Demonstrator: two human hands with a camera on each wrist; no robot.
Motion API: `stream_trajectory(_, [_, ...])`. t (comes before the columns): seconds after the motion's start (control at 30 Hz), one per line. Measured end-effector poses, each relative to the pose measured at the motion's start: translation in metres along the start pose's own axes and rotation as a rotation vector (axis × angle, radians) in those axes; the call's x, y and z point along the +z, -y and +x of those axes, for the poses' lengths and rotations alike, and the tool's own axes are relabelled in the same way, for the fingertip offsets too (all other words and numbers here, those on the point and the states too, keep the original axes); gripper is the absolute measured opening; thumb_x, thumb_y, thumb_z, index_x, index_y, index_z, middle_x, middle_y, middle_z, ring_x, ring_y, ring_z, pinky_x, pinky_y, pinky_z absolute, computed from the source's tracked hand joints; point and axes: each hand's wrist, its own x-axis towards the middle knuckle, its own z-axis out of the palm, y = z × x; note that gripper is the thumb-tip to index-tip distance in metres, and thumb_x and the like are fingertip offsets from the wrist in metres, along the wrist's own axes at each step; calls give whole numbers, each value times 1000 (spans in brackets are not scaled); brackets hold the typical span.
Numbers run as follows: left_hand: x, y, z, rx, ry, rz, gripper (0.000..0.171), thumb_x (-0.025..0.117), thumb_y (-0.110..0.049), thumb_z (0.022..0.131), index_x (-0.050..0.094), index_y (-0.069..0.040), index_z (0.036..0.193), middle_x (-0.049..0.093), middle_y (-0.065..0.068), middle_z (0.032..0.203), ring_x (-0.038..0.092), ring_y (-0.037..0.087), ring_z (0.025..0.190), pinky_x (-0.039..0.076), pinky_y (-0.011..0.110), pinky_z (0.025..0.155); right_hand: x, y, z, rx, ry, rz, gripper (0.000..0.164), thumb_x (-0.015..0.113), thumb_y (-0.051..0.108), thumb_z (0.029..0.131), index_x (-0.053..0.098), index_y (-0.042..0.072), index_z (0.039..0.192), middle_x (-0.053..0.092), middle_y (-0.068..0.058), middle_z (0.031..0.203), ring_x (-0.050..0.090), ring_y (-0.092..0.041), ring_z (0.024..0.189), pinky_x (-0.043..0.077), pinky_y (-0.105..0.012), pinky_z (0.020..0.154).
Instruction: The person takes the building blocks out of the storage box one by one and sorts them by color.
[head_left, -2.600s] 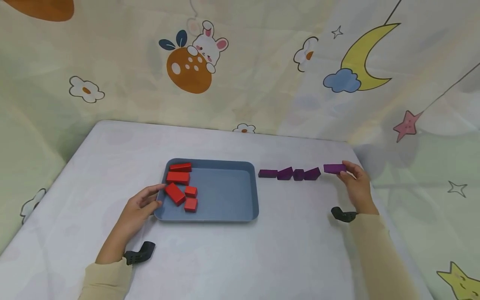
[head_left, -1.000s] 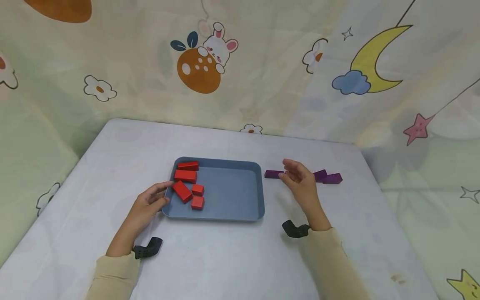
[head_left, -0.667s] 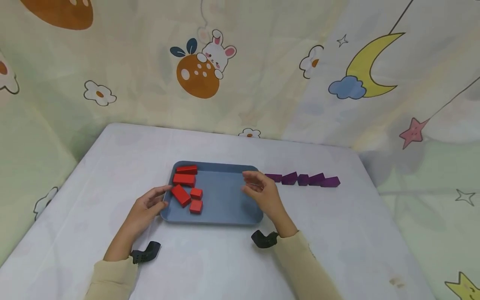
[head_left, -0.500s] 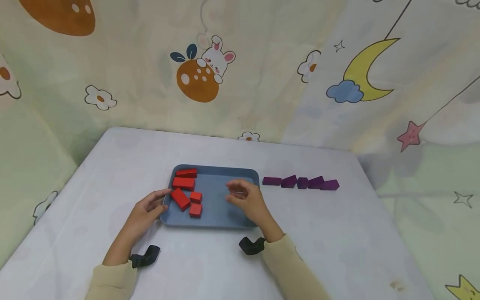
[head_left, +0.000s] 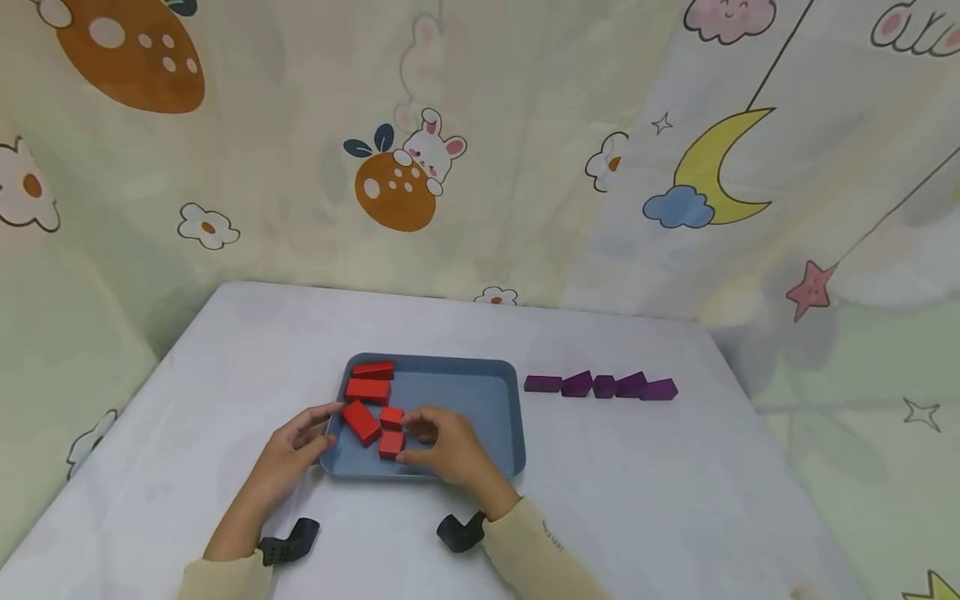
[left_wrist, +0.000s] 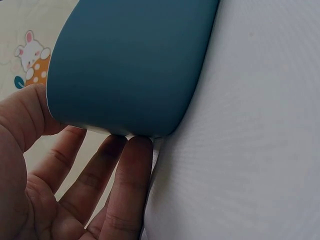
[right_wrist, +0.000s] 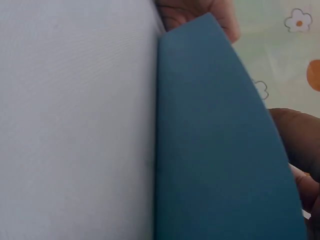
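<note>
Change: our right hand (head_left: 453, 450) is leaving the purple blocks (head_left: 604, 387) at three o'clock, arriving beside the near red cube (head_left: 391, 445), eight o'clock in the tray (head_left: 472, 404) | Grip: right is spreading, contact unclear; our left hand (head_left: 288, 443) is pinching the nine-o'clock rim | Meaning: we are apparently switching to red blocks (head_left: 367, 391)

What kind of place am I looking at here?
Probably a tabletop play corner or recording booth, though the wider room isn't visible: cartoon-printed cloth hangs behind and beside a white table, which bears a blue tray of red blocks and a row of purple blocks.
</note>
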Motion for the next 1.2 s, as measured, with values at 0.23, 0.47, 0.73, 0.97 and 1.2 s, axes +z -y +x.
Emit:
stream_trajectory(0.23, [2,1,0,13,-7,-13,51,55,-8,107,53,-7,158,48,22,164,54,43,144,57,36,100,11,6,2,-26,-2,-200,45,96,10,82,77,5,122,75,-4,119,68,-16,104,56,-26,93])
stream_trajectory(0.47, [3,1,-1,-2,0,-21,51,55,-8,107,53,-8,158,48,22,165,53,43,145,56,35,101,15,6,1,-55,-15,-253,33,91,8,87,79,6,118,75,-2,112,63,-11,96,55,-25,88])
stream_trajectory(0.73, [1,0,-1,13,-4,-16,51,55,-6,106,53,-7,158,48,21,165,51,44,147,55,29,96,-24,-6,-6,-92,-35,119,34,81,-4,92,74,-4,125,73,-18,123,74,-30,110,60,-35,96])
stream_trajectory(0.97, [1,-1,-1,37,6,-6,50,55,-7,107,53,-6,157,51,23,162,56,42,141,54,22,89,-80,-25,-29,-79,-152,219,41,79,-12,90,67,-12,129,67,-28,131,67,-39,121,58,-34,101])
stream_trajectory(1.2, [-1,-3,-1,30,6,10,51,54,-7,107,53,-7,157,51,22,162,58,39,139,53,20,89,-125,-47,-43,-66,-270,204,42,79,-13,90,66,-14,130,65,-30,133,66,-27,120,57,-29,100])
